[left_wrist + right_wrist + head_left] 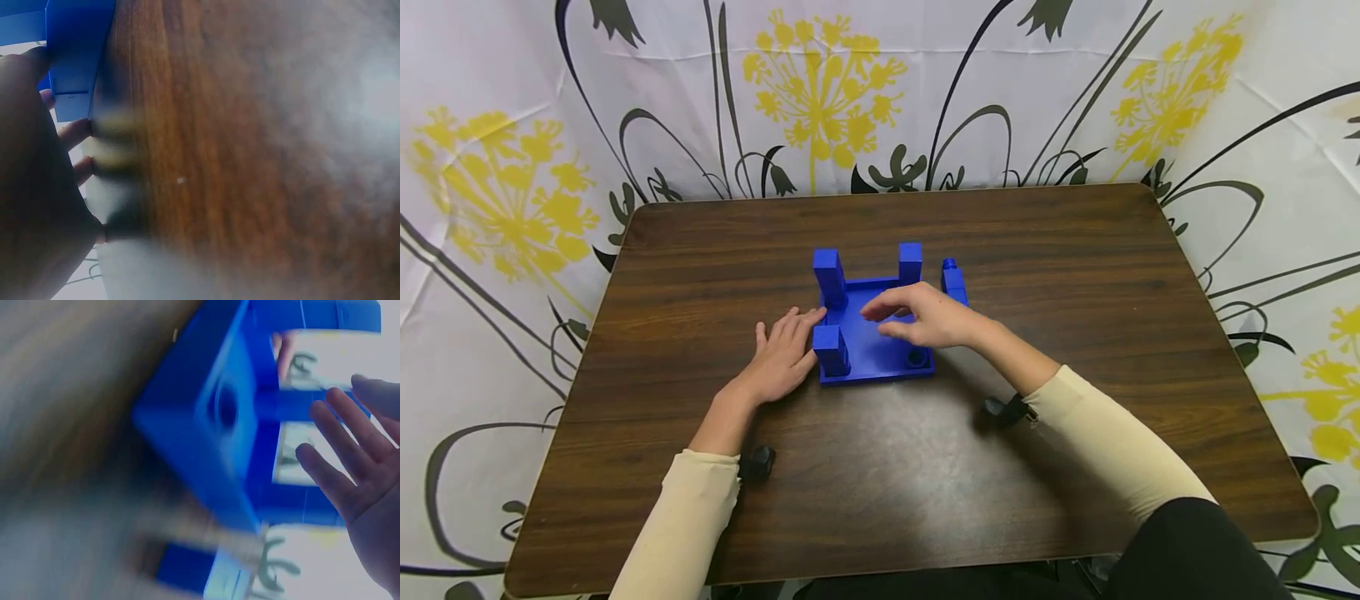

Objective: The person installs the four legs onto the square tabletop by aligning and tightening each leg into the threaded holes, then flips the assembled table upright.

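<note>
A blue square base (pixel 872 354) with a raised rim lies on the table, like a small upturned table. Blue legs stand at three of its corners: far left (pixel 829 275), far right (pixel 910 262) and near left (pixel 831 350). At the near right corner a round socket (pixel 917 357) shows bare. My left hand (pixel 781 358) rests flat on the table, fingertips at the base's left side. Above the base hovers my right hand (pixel 932 315), fingers loosely bent and holding nothing. A loose blue leg (pixel 954 283) with a round peg end lies beside the base, past the right hand.
The brown wooden table (pixel 1075 292) extends on all sides of the base. Behind it hangs a white curtain (pixel 685 75) with yellow and grey flowers. A black wrist camera (pixel 1000 412) sits under the right wrist, another (pixel 758 463) by the left.
</note>
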`<state>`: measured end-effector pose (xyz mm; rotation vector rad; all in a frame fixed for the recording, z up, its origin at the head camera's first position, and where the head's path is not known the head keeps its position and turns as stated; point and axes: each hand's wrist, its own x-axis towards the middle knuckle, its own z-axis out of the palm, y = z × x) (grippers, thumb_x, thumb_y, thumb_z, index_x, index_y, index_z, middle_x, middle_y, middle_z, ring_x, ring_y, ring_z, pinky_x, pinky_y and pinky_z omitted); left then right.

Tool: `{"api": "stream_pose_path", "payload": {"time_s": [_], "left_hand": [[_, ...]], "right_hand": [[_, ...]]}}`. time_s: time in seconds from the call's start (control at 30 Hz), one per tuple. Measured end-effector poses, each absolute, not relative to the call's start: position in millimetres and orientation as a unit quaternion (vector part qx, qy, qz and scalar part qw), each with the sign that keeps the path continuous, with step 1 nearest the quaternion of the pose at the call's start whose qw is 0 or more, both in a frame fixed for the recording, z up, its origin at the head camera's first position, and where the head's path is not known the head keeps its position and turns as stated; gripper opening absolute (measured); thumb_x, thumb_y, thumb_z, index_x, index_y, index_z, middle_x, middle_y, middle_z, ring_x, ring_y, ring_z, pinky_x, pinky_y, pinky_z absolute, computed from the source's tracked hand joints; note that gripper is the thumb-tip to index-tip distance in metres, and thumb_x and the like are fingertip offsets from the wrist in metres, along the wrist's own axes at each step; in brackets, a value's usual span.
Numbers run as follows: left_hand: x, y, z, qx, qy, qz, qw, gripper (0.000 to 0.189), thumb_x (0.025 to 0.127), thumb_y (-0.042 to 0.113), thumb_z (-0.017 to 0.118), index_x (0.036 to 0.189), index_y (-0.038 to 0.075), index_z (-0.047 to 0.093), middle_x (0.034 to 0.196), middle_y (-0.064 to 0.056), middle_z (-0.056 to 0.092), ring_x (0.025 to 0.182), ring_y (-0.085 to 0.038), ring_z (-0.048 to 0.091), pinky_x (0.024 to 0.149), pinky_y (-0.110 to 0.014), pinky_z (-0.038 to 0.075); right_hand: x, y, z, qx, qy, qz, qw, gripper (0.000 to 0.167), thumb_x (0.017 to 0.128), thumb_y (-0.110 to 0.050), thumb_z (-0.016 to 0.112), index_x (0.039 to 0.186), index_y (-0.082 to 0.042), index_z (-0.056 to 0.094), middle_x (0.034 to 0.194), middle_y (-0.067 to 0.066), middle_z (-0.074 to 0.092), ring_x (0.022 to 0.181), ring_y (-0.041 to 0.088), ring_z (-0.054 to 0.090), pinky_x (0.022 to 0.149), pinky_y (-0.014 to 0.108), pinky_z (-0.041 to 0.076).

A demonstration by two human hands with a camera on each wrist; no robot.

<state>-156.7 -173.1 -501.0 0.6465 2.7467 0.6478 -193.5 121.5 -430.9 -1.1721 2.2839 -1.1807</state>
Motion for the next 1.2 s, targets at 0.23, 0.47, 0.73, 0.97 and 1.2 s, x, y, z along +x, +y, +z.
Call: {"api": "stream_pose_path", "payload": {"time_s": [0.23, 0.47, 0.73, 0.97, 1.2], "left_hand": [[-156, -173, -499, 0.225, 0.940, 0.223, 0.122, 0.063, 0.100, 0.022, 0.043, 0.157, 0.024, 0.015, 0.159, -0.013, 0.020, 0.148, -0.034, 0.004, 0.105, -0.071, -0.008], [-156, -173, -497, 0.226, 0.939, 0.233, 0.114, 0.062, 0.099, 0.022, 0.043, 0.156, 0.021, 0.018, 0.158, -0.016, 0.021, 0.147, -0.038, 0.006, 0.103, -0.072, -0.007], [-156, -173, -497, 0.224, 0.940, 0.225, 0.124, 0.062, 0.101, 0.023, 0.043, 0.157, 0.023, 0.015, 0.159, -0.014, 0.020, 0.148, -0.036, 0.004, 0.104, -0.071, -0.007], [-157, -174, -498, 0.222, 0.941, 0.219, 0.128, 0.064, 0.101, 0.022, 0.043, 0.157, 0.025, 0.013, 0.160, -0.012, 0.019, 0.148, -0.034, 0.003, 0.105, -0.071, -0.008], [-156, -173, -498, 0.224, 0.941, 0.223, 0.123, 0.063, 0.101, 0.019, 0.043, 0.157, 0.024, 0.014, 0.159, -0.013, 0.020, 0.148, -0.035, 0.004, 0.104, -0.072, -0.007]], "right_hand": [[-208, 171, -433, -0.396, 0.861, -0.316, 0.053, 0.035, 0.087, 0.009, 0.054, 0.110, -0.010, 0.073, 0.111, 0.001, 0.069, 0.089, 0.017, 0.060, 0.074, 0.033, 0.047], [-220, 192, -447, -0.422, 0.875, -0.237, -0.009, 0.042, 0.080, 0.017, 0.046, 0.108, -0.001, 0.072, 0.120, 0.011, 0.065, 0.116, 0.029, 0.058, 0.097, 0.042, 0.046], [-225, 199, -461, -0.457, 0.879, -0.136, -0.015, 0.048, 0.069, 0.022, 0.064, 0.111, 0.000, 0.070, 0.130, 0.018, 0.059, 0.132, 0.038, 0.045, 0.109, 0.051, 0.032], [-226, 201, -466, -0.458, 0.887, -0.055, 0.021, 0.054, 0.071, 0.022, 0.063, 0.117, -0.006, 0.070, 0.132, 0.015, 0.057, 0.136, 0.036, 0.041, 0.109, 0.056, 0.030], [-229, 204, -473, -0.488, 0.872, -0.045, -0.006, 0.057, 0.060, 0.022, 0.071, 0.109, -0.006, 0.072, 0.120, 0.016, 0.061, 0.131, 0.040, 0.044, 0.109, 0.053, 0.030]]}}
